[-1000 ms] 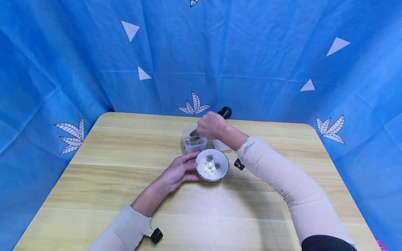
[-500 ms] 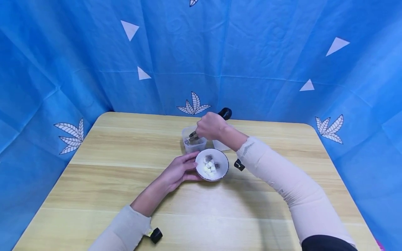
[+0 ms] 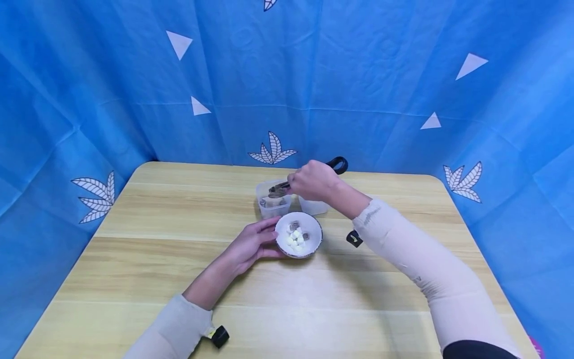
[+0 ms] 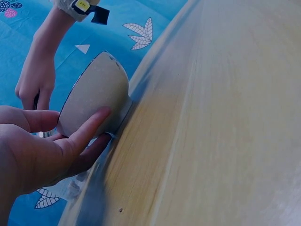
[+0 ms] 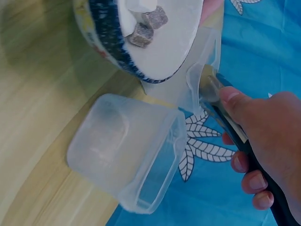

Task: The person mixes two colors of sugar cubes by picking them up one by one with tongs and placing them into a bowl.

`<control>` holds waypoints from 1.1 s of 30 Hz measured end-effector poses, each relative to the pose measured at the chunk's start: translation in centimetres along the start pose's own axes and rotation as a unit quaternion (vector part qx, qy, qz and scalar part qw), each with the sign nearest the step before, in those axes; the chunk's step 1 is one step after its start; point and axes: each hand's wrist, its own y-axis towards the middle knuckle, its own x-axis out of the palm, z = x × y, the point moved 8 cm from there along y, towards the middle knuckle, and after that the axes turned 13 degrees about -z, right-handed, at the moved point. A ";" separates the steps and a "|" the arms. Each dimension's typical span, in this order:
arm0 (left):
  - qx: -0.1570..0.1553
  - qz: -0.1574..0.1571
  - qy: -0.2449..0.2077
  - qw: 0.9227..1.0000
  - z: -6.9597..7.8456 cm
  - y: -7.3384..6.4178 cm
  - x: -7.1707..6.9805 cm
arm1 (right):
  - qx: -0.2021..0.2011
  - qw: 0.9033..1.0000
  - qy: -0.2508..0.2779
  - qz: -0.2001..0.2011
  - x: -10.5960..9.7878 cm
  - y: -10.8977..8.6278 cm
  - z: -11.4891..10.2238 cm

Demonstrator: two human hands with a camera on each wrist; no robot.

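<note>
at the bench (image 3: pixel 157 279): bowl (image 3: pixel 315 239) and tongs (image 3: pixel 279 190) held

left hand (image 3: pixel 250 244), grip round the bowl's side; behind, left tub (image 3: pixel 271 212), tongs' tips at its mouth; right hand (image 3: pixel 315 181), grip holding the tongs, near the right tub (image 3: pixel 314 206).

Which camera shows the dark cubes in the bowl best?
The right wrist view: the dark cubes look large, their grainy faces clear, though the top edge crops the bowl. The head view shows them, but small, beside white pieces. The left wrist view shows the bowl's outside, which hides them.
</note>
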 end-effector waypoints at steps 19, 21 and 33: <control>0.002 -0.002 0.002 1.000 0.1 0.1 -0.2 | 0.046 0.990 0.025 0.130 0.1 -6.9 0.8; 0.001 -0.001 0.002 1.000 0.1 0.1 -0.2 | 0.050 0.991 0.031 0.124 0.4 -7.6 0.8; -0.001 -0.004 0.006 1.000 -0.1 0.2 -0.1 | 0.067 0.987 0.046 0.139 1.5 -11.7 0.2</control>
